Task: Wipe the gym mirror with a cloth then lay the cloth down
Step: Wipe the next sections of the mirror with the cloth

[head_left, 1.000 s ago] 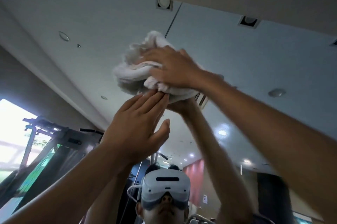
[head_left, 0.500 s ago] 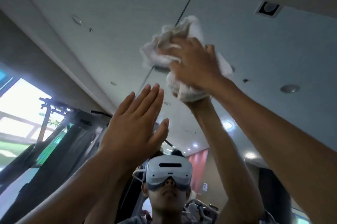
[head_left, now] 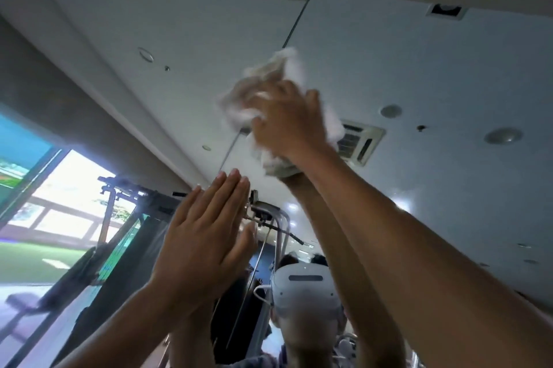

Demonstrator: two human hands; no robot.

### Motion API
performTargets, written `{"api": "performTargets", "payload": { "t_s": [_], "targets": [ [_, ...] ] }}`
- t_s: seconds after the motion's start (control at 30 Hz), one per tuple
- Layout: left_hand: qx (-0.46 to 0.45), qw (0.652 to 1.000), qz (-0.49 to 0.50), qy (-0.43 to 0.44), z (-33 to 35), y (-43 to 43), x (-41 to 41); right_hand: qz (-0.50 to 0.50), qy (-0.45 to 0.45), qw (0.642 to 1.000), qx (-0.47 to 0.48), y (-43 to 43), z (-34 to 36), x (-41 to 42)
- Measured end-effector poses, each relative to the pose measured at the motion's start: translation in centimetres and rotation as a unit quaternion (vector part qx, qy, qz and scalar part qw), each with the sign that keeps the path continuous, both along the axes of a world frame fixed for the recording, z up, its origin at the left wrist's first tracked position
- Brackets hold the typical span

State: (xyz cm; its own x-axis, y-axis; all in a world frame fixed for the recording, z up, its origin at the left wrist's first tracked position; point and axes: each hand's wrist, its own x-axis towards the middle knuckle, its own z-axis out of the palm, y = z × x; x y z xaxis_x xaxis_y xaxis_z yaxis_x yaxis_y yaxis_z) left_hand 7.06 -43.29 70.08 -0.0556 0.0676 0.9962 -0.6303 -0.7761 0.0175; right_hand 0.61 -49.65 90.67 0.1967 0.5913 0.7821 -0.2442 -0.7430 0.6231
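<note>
step: right hand (head_left: 288, 119), fingers clamped on cloth (head_left: 263, 89), wiping high on mirror (head_left: 419, 74)
left hand (head_left: 203, 243): flat, fingers together, nothing held
next: probably sweep cloth across, keep pressure

- The right hand (head_left: 288, 119) presses a crumpled white cloth (head_left: 270, 77) against the mirror (head_left: 419, 74), fingers clutching it.
- Below and left of the cloth, the left hand (head_left: 203, 245) lies flat, fingers together, empty.
- Below the cloth, the reflection shows a white headset (head_left: 305, 286).

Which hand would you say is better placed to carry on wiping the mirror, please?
The right hand: it holds the bunched white cloth pressed high against the mirror. The left hand is flat, open and empty, lower down.
</note>
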Motion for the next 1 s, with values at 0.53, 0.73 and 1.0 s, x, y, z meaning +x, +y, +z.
{"api": "performTargets", "payload": {
  "t_s": [0.53,0.73,1.0],
  "targets": [
    [-0.037,0.998,-0.019,0.046,5.6,-14.8,-10.7,-0.015,0.010,0.999,0.026,-17.5,2.3,-10.8],
    [0.011,0.999,-0.037,0.028,5.0,-21.8,-15.2,-0.045,0.085,0.989,-0.110,-31.3,6.9,-19.4],
    [-0.010,0.995,-0.088,0.049,6.7,-26.4,-17.1,-0.003,-0.103,0.986,0.134,-29.9,2.4,-18.4]
  ]
}}
